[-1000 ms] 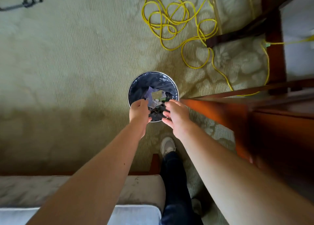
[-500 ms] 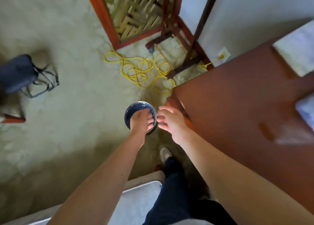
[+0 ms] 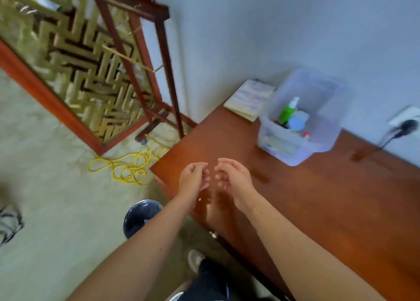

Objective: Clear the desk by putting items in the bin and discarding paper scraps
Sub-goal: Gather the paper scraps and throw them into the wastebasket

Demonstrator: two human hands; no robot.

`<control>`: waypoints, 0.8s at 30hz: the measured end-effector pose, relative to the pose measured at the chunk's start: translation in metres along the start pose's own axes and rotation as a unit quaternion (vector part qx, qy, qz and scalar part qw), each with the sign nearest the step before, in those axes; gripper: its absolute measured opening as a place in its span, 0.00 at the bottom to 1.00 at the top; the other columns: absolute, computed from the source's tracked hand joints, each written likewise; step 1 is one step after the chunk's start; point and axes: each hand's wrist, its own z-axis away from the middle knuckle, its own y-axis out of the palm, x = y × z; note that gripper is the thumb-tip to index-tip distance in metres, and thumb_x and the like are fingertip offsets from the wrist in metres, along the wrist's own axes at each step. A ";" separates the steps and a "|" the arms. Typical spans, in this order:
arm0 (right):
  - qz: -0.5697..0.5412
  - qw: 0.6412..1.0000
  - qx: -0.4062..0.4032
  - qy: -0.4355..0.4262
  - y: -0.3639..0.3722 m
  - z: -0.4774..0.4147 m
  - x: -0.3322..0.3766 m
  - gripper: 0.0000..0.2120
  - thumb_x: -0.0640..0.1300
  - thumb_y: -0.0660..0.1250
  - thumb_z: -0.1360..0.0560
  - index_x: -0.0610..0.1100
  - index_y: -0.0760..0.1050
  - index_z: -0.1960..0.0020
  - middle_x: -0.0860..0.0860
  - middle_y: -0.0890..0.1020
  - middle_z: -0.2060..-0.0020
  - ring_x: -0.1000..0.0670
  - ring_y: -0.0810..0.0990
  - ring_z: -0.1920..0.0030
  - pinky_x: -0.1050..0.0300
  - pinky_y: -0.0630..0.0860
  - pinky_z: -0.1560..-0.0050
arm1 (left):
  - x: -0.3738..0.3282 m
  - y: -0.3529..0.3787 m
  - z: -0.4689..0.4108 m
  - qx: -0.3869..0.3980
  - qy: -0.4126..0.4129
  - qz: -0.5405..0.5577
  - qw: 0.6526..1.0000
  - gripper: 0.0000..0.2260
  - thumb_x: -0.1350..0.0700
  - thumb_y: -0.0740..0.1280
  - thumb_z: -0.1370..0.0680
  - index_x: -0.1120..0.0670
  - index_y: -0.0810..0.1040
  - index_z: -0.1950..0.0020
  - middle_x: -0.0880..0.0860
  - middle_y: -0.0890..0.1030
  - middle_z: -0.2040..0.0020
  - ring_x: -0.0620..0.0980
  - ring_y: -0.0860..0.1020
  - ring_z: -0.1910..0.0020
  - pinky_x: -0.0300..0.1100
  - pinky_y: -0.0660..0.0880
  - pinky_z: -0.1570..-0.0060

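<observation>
Hovering over the corner of the surface: left hand and right hand, side by side, close but not touching. Fingers on both are loosely curled, palms turned toward each other, nothing held. Clear bin sits on the surface well beyond the right hand, toward the wall, holding a green bottle and other small items too blurred to name. Notebook lies just beside the bin on its left, by the wall. Trash can with dark liner stands on the carpet beside the surface's edge, partly hidden under the left forearm, well apart from both hands. Yellow cable lies coiled on the carpet left of the surface. Black plug in the wall socket, far right.
</observation>
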 end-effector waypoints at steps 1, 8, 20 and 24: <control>-0.010 1.000 -0.016 -0.009 -0.017 0.005 0.004 0.08 0.36 0.63 0.24 0.44 0.78 0.48 0.47 0.82 0.61 0.53 0.77 0.66 0.62 0.70 0.71 | 0.000 0.017 0.009 0.014 0.006 -0.014 1.000 0.04 0.60 0.63 0.21 0.56 0.77 0.53 0.53 0.77 0.63 0.48 0.75 0.68 0.37 0.71 0.72; -0.066 0.991 -0.106 -0.052 -0.142 0.058 0.022 0.08 0.33 0.63 0.25 0.41 0.77 0.48 0.47 0.80 0.63 0.53 0.75 0.67 0.61 0.68 0.70 | 0.023 0.128 0.080 0.113 0.028 -0.077 0.990 0.06 0.61 0.61 0.21 0.56 0.77 0.54 0.53 0.77 0.64 0.48 0.74 0.69 0.38 0.70 0.70; -0.104 0.957 -0.262 -0.072 -0.341 0.166 -0.008 0.09 0.36 0.64 0.25 0.43 0.78 0.46 0.47 0.81 0.61 0.53 0.77 0.65 0.60 0.71 0.67 | 0.090 0.290 0.197 0.300 0.028 -0.206 0.931 0.06 0.60 0.61 0.21 0.55 0.77 0.53 0.53 0.79 0.61 0.49 0.76 0.67 0.39 0.74 0.66; -0.113 0.939 -0.316 -0.071 -0.376 0.191 -0.020 0.08 0.38 0.65 0.24 0.45 0.79 0.47 0.48 0.82 0.60 0.53 0.78 0.62 0.59 0.74 0.61 | 0.109 0.324 0.221 0.346 0.018 -0.247 0.905 0.07 0.58 0.60 0.21 0.54 0.78 0.50 0.52 0.80 0.58 0.48 0.78 0.62 0.40 0.77 0.59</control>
